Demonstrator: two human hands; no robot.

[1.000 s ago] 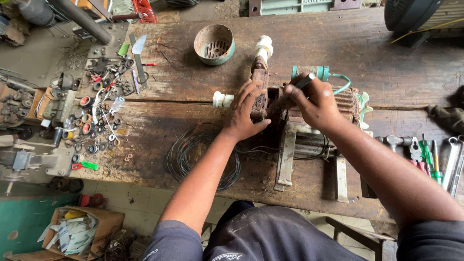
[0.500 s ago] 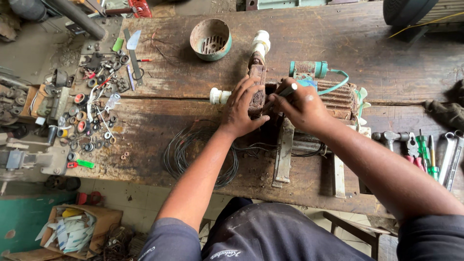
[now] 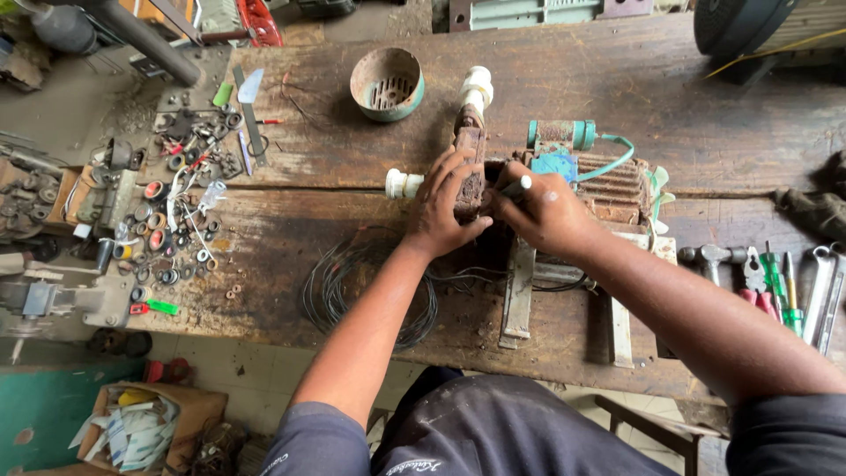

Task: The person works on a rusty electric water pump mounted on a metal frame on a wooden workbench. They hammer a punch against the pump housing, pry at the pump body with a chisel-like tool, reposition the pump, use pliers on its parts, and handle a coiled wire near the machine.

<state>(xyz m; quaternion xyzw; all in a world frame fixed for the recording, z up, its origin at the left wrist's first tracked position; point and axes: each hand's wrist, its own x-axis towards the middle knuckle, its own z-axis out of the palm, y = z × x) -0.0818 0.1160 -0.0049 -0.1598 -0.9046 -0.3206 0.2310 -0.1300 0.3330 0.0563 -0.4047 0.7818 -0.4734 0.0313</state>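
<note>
— Across the whole frame: what's the biggest thing?

— Worn wooden workbench, planks dark and stained. Person stands at its near edge, both forearms reaching over it.

— And on it, centre?

— Rusty water pump, lying on the bench: ribbed motor body to the right, a green cylinder on top with a green cable, rusted pump head to the left. White pipe fittings stick out of the head, one toward the far side, one toward the left. Metal base rails run from under it toward the near edge.

— Hands?

— Left hand wrapped over the rusted pump head, fingers curled on it, gripping. Right hand just beside it, closed around a thin tool with a white tip; the tip points at the joint between head and motor. Can't make out what kind of tool.

— Next in size?

— Coil of dark wire, under the left forearm, touching the pump's leads. Round green fan cover well apart, on the far side, open side up.

— Smaller stuff?

— Hand tools at right edge: hammer, pliers, screwdrivers, spanners, laid side by side. Left end of bench: scatter of washers, seals and small parts. Cardboard box of scraps on the floor below.
</note>
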